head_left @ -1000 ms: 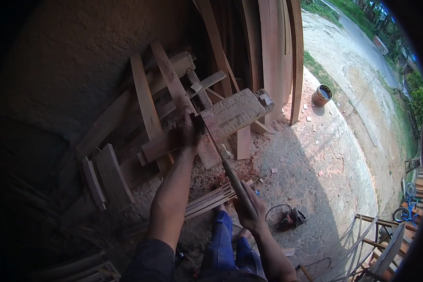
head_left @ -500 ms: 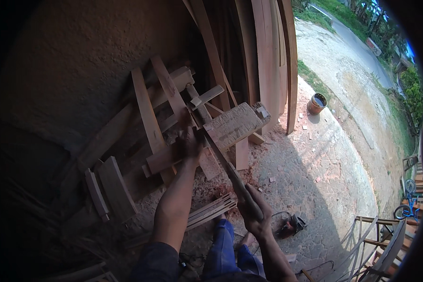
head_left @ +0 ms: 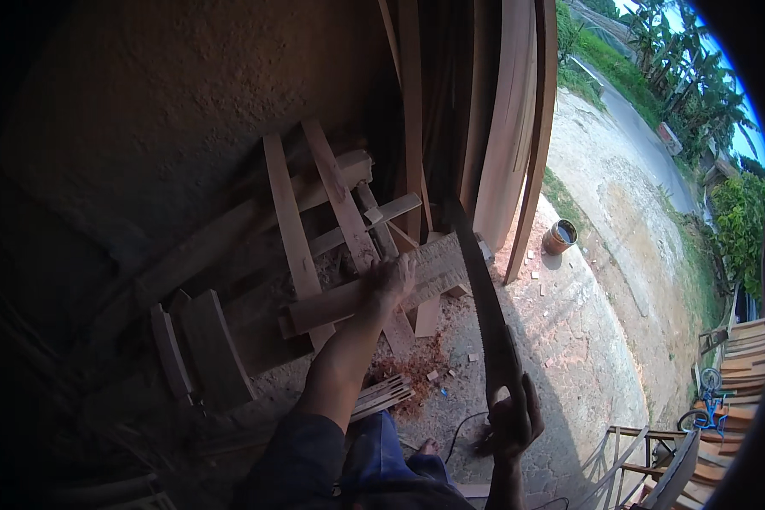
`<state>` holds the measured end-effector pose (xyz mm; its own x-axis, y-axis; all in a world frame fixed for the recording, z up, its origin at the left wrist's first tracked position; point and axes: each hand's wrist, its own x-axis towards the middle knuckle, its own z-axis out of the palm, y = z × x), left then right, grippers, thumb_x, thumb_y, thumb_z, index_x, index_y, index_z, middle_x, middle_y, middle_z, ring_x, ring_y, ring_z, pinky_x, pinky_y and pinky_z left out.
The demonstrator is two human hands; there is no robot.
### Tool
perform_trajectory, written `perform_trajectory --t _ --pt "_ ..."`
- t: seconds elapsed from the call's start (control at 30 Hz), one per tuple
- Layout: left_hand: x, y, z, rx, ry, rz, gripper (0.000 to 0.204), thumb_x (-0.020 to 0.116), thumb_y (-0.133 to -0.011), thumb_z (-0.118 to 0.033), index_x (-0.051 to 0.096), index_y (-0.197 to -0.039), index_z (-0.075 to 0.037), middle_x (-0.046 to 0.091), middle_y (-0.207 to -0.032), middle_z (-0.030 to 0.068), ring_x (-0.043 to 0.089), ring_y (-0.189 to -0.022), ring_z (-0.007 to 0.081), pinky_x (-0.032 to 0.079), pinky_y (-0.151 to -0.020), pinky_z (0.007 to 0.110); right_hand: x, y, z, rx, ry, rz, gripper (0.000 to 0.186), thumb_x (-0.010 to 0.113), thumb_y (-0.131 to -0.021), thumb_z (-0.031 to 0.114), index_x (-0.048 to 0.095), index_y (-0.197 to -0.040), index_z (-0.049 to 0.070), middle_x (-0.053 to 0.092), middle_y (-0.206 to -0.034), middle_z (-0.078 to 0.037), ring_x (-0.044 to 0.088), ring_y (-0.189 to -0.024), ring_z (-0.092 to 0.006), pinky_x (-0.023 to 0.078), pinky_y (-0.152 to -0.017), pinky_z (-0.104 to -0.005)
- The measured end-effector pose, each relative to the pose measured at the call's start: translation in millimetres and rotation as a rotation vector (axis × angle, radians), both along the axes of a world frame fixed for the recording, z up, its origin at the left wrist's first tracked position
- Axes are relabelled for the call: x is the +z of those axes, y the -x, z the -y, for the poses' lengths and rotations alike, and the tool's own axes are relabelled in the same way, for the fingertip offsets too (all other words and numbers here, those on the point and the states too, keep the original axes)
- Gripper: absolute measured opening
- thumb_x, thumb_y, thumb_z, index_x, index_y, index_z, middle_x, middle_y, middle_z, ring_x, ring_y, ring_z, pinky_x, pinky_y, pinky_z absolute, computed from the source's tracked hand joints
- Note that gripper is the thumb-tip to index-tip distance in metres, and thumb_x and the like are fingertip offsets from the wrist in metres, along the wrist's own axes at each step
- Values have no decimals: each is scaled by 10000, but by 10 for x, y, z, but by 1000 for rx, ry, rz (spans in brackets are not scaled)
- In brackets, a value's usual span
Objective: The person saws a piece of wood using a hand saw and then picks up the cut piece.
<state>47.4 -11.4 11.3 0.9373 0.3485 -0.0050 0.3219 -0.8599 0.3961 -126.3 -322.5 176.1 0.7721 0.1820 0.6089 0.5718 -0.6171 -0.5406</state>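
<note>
My left hand (head_left: pixel 391 279) presses down on a long wooden beam (head_left: pixel 331 306) that lies across a stack of planks. At the lower right my right hand (head_left: pixel 512 420) grips the handle of a hand saw (head_left: pixel 484 306). The saw's toothed blade points up and away, lifted off the wood, and its tip reaches just past a flat board (head_left: pixel 438 263) at the beam's far end. Below the beam lie wood shavings (head_left: pixel 412 370) on the ground.
Loose planks (head_left: pixel 293 225) lean in a heap against a rough wall on the left. Tall boards (head_left: pixel 518 127) stand upright at the back. A small tin can (head_left: pixel 559 236) sits on the paved ground beyond. A power tool with a cord lies near my feet.
My right hand has pulled the saw back and lifted it off the wood, moving right. The left hand stays on the beam.
</note>
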Motion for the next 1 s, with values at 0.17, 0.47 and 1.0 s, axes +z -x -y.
perform_trajectory --t 0.17,0.47,1.0 --pt "-178 40 -78 238 232 250 265 538 -953 -339 594 -1039 -95 691 -930 188 670 -822 391 525 -749 473 -479 264 144 -25 -28 -217 519 625 -782 9 553 -1288 -86 655 -1030 -133 492 -596 -90 422 -542 -245" --pt "110 427 -328 -14 615 648 690 642 -893 -414 388 -1429 -61 386 -1470 241 391 -1358 375 372 -1076 440 -406 281 -183 -44 -446 -391 454 529 -894 52 505 -1310 -127 609 -1140 -182 520 -629 -75 429 -529 -220" --pt "607 3306 -1262 370 175 225 668 727 -830 -231 445 -1416 -79 523 -1324 220 522 -1197 358 431 -1020 424 -224 18 -286 56 -140 -201 540 468 -971 319 539 -1274 -121 577 -1292 -222 546 -669 -131 432 -546 -247"
